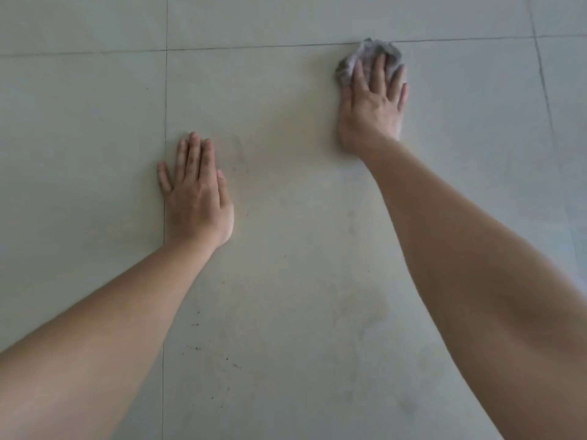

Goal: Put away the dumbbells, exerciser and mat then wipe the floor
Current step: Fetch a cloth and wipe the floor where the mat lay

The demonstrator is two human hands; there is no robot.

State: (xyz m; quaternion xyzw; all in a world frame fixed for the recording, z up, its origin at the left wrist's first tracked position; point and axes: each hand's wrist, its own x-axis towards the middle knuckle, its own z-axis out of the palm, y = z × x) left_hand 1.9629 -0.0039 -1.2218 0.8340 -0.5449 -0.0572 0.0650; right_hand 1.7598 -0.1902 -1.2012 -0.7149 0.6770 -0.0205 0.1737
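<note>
A crumpled grey cloth [365, 57] lies on the pale tiled floor [286, 185] at the upper right, on a grout line. My right hand [370, 103] presses flat on top of it, fingers spread over the cloth, arm stretched forward. My left hand [197, 192] rests palm down on the bare floor at centre left, fingers together, holding nothing. No dumbbells, exerciser or mat are in view.
Large light grey tiles fill the whole view, with thin grout lines [165, 122] running across and down. Faint smudges and small dark specks [197, 347] mark the tile near the bottom centre.
</note>
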